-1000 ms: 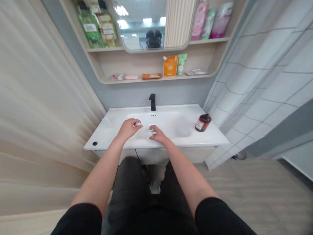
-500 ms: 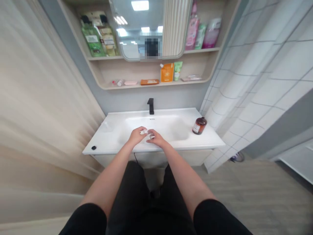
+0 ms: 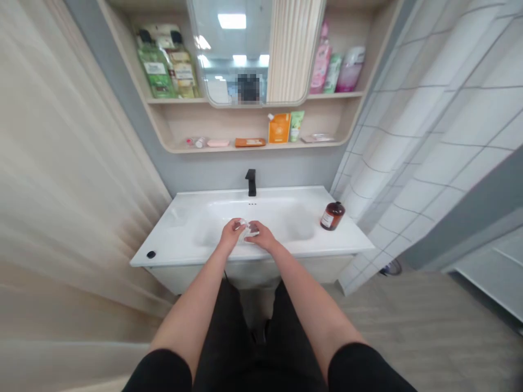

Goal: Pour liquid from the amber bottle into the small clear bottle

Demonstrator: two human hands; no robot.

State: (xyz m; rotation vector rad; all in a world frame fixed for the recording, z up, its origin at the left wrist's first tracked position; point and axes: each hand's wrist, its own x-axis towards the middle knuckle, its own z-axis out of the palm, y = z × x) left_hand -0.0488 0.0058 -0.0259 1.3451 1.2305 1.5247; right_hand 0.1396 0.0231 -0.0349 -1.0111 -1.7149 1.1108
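1. The white counter (image 3: pixel 180 239) runs from a ribbed panel (image 3: pixel 61 190) on the left to a tiled wall (image 3: pixel 429 136) on the right; its near edge lies just below the wrists, and the basin (image 3: pixel 278 215) opens in its middle.
2. Both hands meet over the near part of the basin, with bare counter to either side of them.
3. The left hand (image 3: pixel 230 234) and right hand (image 3: pixel 260 236) are curled, fingertips together, around a small clear thing (image 3: pixel 246 231); it is too small and blurred to tell its shape, long axis or which way it points.
4. A black tap (image 3: pixel 250 181) stands at the far edge, beyond the hands.
5. A brown bottle (image 3: pixel 332 215) stands upright on the right of the counter, well apart from the hands.
6. A small black knob (image 3: pixel 151 254) lies near the left near corner.
7. Shelves (image 3: pixel 253 146) with bottles and packets hang above, under a mirror (image 3: pixel 232 54).
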